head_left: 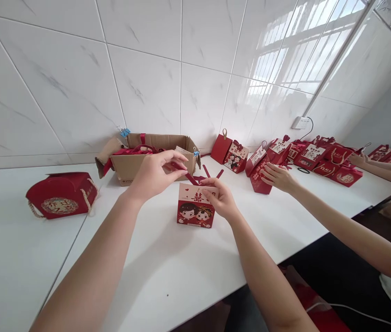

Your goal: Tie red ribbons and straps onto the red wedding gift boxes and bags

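Note:
A small red and cream gift box (195,213) with two cartoon faces stands upright on the white table (167,272). Dark red ribbon (198,180) rises in loops and loose ends from its top. My left hand (160,171), above and left of the box, pinches one stretch of the ribbon between thumb and fingers. At the box's upper right, my right hand (220,197) is closed on the ribbon, with its thumb against the cream top flap.
Behind stands a cardboard box (126,169) holding red items. A red box with rope handles (60,198) is at left. Several red gift boxes (311,154) line the back right. Another person's hand (278,177) touches a red box (261,177); more arms show further right.

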{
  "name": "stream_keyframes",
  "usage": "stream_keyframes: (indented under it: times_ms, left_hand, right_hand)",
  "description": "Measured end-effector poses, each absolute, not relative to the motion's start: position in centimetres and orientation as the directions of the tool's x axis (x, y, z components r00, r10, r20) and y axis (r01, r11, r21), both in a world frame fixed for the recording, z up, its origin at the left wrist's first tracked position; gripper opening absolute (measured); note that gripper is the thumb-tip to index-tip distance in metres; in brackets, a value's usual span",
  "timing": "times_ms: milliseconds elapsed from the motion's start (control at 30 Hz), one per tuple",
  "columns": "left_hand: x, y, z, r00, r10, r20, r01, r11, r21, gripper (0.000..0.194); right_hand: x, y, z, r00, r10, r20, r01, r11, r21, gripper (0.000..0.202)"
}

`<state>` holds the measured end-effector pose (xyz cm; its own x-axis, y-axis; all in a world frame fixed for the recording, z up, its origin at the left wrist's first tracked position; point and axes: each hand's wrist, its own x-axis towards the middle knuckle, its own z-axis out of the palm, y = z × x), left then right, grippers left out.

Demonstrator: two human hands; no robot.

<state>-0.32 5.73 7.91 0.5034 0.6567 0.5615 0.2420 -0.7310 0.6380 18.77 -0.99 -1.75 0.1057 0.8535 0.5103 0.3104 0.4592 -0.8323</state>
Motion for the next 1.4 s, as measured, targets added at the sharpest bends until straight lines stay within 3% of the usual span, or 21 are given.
stream_keyframes:
  times_ms: [167, 233, 400, 633, 867, 1100, 1400]
  left_hand:
    - [1.0, 4.0, 8.0, 0.514, 0.594, 0.619, 0.104, -0.759, 0.642, 0.007]
    - [0.6, 4.0, 8.2, 0.588, 0.609, 0.532, 0.148, -0.728, 0.67, 0.009]
    - [-0.9, 4.4, 9.2, 0.793, 0.595, 0.129, 0.313, -0.581, 0.751, 0.018]
    - [-0.1, 4.8, 8.7, 0.807, 0.589, 0.021, 0.384, -0.553, 0.739, 0.027]
    - [0.9, 5.2, 7.2, 0.723, 0.672, 0.159, 0.374, -0.575, 0.727, 0.017]
    - [1.7, 5.0, 6.5, 0.675, 0.666, 0.318, 0.31, -0.646, 0.697, 0.012]
    - [2.2, 5.0, 6.2, 0.638, 0.675, 0.372, 0.371, -0.692, 0.62, 0.012]
  right_hand:
    - [18.4, -0.9, -2.0, 0.115, 0.835, 0.539, 0.317, 0.483, -0.816, 0.021]
    - [18.4, -0.7, -2.1, 0.13, 0.816, 0.563, 0.332, 0.499, -0.8, 0.02]
    - [18.5, -0.5, -2.1, 0.151, 0.771, 0.618, 0.401, 0.524, -0.751, 0.018]
    - [18.6, -0.6, -2.1, 0.173, 0.755, 0.632, 0.396, 0.534, -0.747, 0.02]
    - [18.7, -0.5, -2.4, 0.176, 0.76, 0.626, 0.397, 0.527, -0.751, 0.022]
    - [18.7, -0.4, -2.4, 0.161, 0.78, 0.605, 0.356, 0.525, -0.773, 0.024]
    - [18.6, -0.4, -2.3, 0.155, 0.763, 0.628, 0.352, 0.551, -0.757, 0.023]
